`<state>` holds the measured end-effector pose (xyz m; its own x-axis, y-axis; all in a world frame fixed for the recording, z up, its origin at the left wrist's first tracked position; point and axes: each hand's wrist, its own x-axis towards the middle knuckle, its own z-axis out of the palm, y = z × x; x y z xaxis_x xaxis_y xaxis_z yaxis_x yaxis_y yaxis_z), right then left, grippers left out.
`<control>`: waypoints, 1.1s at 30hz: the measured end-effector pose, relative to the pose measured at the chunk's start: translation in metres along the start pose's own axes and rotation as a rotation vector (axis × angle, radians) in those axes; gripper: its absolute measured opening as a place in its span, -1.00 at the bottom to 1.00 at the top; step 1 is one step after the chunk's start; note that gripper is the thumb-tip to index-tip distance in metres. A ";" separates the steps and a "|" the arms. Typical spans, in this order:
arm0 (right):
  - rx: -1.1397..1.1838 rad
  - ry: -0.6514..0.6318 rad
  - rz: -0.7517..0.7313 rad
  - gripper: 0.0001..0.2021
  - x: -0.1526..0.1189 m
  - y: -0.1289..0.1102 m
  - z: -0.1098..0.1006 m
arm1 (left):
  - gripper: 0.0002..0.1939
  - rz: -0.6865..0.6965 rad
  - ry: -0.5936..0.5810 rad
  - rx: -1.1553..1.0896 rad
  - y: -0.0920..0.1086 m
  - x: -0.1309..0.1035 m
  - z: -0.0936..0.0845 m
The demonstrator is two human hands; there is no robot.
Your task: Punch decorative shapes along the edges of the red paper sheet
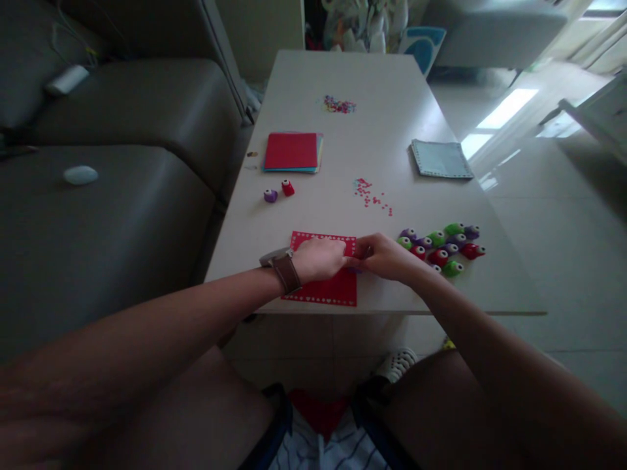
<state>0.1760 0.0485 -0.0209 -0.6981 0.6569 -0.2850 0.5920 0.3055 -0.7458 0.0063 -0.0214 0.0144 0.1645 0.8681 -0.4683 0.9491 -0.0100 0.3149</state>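
A sheet of red paper (337, 290) lies near the table's front edge, with rows of small punched shapes, some of them hearts, along its borders. My left hand (321, 258), with a watch on its wrist, rests closed over the paper, its fingers curled by the right border. From the right, my right hand (382, 256) pinches at that same border. Between my fingers and the paper a bit of a purple paper punch (355, 269) peeks out; most of it is hidden. Just right of my right hand stand several purple, green and red punches (441, 256).
Two more punches, one purple (270, 195) and one red (288, 188), stand beyond the paper, near a stack of coloured paper (291, 151). Red confetti (373, 198) and mixed confetti (339, 104) lie scattered. A grey-blue pad (441, 159) sits at the right edge; a sofa (108, 196) flanks the left.
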 end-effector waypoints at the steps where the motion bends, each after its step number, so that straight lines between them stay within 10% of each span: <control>1: 0.022 -0.007 -0.004 -0.64 -0.001 0.001 0.000 | -0.54 0.017 -0.002 -0.010 -0.001 0.001 -0.001; 6: 0.082 -0.007 0.012 -0.71 -0.012 0.005 -0.011 | -0.48 0.153 -0.060 -0.110 -0.016 0.006 -0.001; 13: -0.275 0.305 -0.062 -0.87 -0.017 0.007 -0.021 | -0.77 0.125 -0.044 -0.091 -0.026 0.002 0.006; 27: -0.691 0.312 -0.033 -0.93 -0.031 0.008 -0.038 | -0.75 0.097 0.062 -0.025 -0.029 -0.011 0.019; 33: -0.475 0.349 -0.098 -0.79 -0.030 0.007 -0.031 | -0.76 0.091 0.057 -0.018 -0.027 -0.012 0.017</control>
<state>0.2137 0.0518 0.0009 -0.6328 0.7729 0.0462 0.7028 0.5984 -0.3847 -0.0171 -0.0397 -0.0028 0.2338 0.8909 -0.3894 0.9258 -0.0817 0.3691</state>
